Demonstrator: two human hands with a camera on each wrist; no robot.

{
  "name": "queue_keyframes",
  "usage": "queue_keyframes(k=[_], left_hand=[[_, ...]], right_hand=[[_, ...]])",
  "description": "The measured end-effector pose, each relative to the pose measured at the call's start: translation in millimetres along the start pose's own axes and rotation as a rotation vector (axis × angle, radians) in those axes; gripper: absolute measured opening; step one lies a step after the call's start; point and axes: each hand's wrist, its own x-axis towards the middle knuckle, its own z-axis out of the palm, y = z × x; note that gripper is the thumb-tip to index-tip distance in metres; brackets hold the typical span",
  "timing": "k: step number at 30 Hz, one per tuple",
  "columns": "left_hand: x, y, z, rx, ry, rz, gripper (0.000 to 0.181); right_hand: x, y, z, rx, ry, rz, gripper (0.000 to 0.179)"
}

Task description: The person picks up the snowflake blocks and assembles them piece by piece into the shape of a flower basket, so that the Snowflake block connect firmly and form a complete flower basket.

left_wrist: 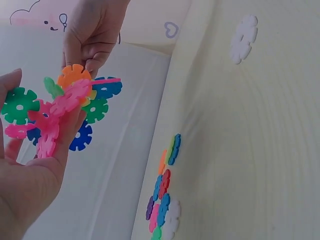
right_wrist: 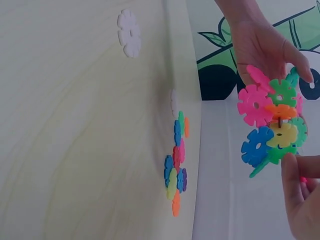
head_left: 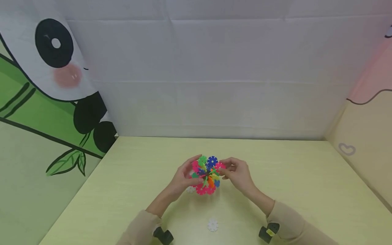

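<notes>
A ball-like cluster of interlocking plastic snowflake discs (head_left: 211,183) in pink, green, blue, orange and yellow is held up above the table. My left hand (head_left: 181,178) grips its left side, with the thumb across the near face and the fingers behind. At the cluster's right edge, my right hand (head_left: 240,175) pinches a pink snowflake disc (head_left: 219,166) between thumb and fingers. Only a sliver of that disc shows beside the right thumb in the right wrist view. The left palm (right_wrist: 265,50) lies behind the cluster there.
One white snowflake disc (head_left: 212,225) lies on the pale table (head_left: 122,190) near the front. Several loose coloured discs (left_wrist: 162,185) lie beyond the cluster, mostly hidden by it in the head view; a white disc (head_left: 191,189) shows there. A white sheet (head_left: 214,85) hangs behind the table.
</notes>
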Motion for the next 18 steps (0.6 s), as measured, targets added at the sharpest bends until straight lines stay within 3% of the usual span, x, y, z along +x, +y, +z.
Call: queue_keyframes(k=[9,13,18], left_hand=[[-1.4,2.5,4.2,-0.001,0.02,-0.002,0.073],[-1.0,3.1,3.7,0.066,0.015,-0.023,0.07],[-2.6,0.4,-4.2,0.174,0.009,-0.005,0.063]], right_hand=[[0.1,-5.7,-0.3,0.002,-0.003,-0.02,0.021],[2.7,-3.5,-4.2,0.013,-0.021,-0.023,0.022],[5.3,-1.9,-10.1,0.022,-0.07,-0.007,0.024]])
